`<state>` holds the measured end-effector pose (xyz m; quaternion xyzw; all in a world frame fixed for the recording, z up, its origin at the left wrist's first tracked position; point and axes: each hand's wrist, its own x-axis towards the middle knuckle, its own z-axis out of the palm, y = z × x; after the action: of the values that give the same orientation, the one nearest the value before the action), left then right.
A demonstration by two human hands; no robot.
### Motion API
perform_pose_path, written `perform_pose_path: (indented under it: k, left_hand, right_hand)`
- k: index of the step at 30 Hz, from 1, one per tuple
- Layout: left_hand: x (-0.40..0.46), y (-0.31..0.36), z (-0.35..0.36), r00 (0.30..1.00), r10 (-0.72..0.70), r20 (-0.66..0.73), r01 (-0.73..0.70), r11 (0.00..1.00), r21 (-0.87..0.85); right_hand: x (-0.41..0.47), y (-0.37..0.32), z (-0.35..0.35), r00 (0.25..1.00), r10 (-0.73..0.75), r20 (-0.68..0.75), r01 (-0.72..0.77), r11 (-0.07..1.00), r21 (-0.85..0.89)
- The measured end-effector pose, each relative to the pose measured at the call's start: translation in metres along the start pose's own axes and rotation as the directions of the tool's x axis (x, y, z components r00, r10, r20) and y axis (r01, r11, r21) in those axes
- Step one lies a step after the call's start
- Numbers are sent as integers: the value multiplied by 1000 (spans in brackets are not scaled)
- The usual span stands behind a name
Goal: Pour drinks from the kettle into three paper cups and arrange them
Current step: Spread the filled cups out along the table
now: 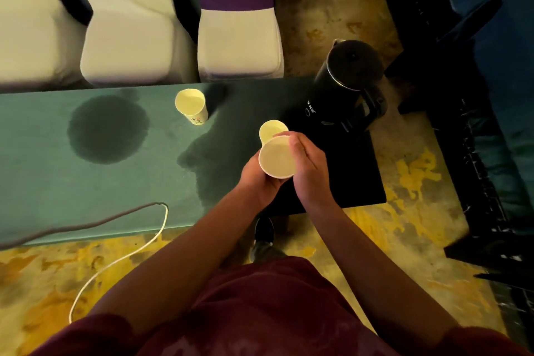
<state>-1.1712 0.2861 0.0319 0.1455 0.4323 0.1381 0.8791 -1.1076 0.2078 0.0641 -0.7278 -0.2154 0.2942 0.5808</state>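
Both hands meet around one white paper cup (276, 156), held above the near right part of the green cloth-covered table (57, 176) with its open mouth facing up at the camera: the left hand (257, 179) cradles it from below and from the left, fingers curled about its wall, while the right hand (310, 170) closes on its right side with the thumb laid over the rim. Just behind that cup, partly hidden by it, a second white paper cup (271, 128) shows its rim; whether it stands on the table or is nested with the held one cannot be told. A third white paper cup with a small red and black print low on its side (192, 105) stands upright farther back and to the left, well apart from the hands; the print is too small to read. At the table's far right corner stands the black electric kettle with a silver rim (344, 87), lid shut, handle toward the right; white markings on its side are blurred and illegible. A dark round wet stain (108, 128) marks the cloth on the left, and a white cord (138, 246) loops off the near edge.
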Motion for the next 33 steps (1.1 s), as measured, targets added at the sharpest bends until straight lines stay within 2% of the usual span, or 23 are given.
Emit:
perform_pose_path:
  k: [4, 7, 12, 18, 27, 33]
  left_hand:
    - [-21, 35, -37, 998, 54, -42, -54, 998, -9]
    - [-35, 61, -57, 996, 49, -72, -48, 999, 14]
    - [-67, 116, -108, 994, 49, -100, -46, 999, 29]
    - [-92, 172, -162, 996, 65, -64, -66, 998, -14]
    - [-82, 253, -236, 986, 139, -88, -138, 990, 12]
    - [-39, 308, -288, 970, 160, -182, -160, 987, 18]
  right_hand:
    - [-11, -14, 57, 998, -42, 43, 36, 992, 123]
    - [-13, -15, 92, 999, -37, 22, 32, 977, 209]
    - [-29, -20, 170, 999, -27, -25, 32, 970, 242]
    - [-43, -32, 251, 997, -82, 14, 73, 938, 340]
    - [-21, -33, 358, 989, -100, 107, 77, 976, 203]
    - [18, -8, 436, 988, -95, 126, 68, 977, 202]
